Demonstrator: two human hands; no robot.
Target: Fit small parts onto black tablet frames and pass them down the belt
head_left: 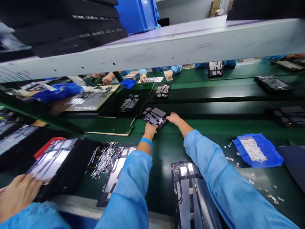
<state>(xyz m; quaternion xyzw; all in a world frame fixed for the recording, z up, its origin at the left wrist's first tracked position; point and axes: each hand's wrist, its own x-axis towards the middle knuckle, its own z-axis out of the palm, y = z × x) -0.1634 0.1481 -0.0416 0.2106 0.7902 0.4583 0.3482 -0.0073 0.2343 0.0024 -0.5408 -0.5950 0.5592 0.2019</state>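
My left hand (150, 129), with a blue band at the wrist, is closed on the near edge of an opened tablet (154, 115) with its grey inner parts facing up. My right hand (173, 118) grips the same tablet at its right corner; the fingertips underneath are hidden. The tablet is at the edge of the dark conveyor strip, beyond the green bench top. Nearer to me, another opened tablet (184, 187) lies partly under my right forearm. One more opened tablet (119, 168) is partly covered by my left sleeve.
At the lower left a co-worker's hand (21, 194) rests on stacked tablets (53, 159). Small metal strips (105, 159) lie in a pile beside them. A blue tray (271, 152) of white bits stands right. A white shelf (166, 47) crosses above; co-workers' hands (143, 78) show beyond.
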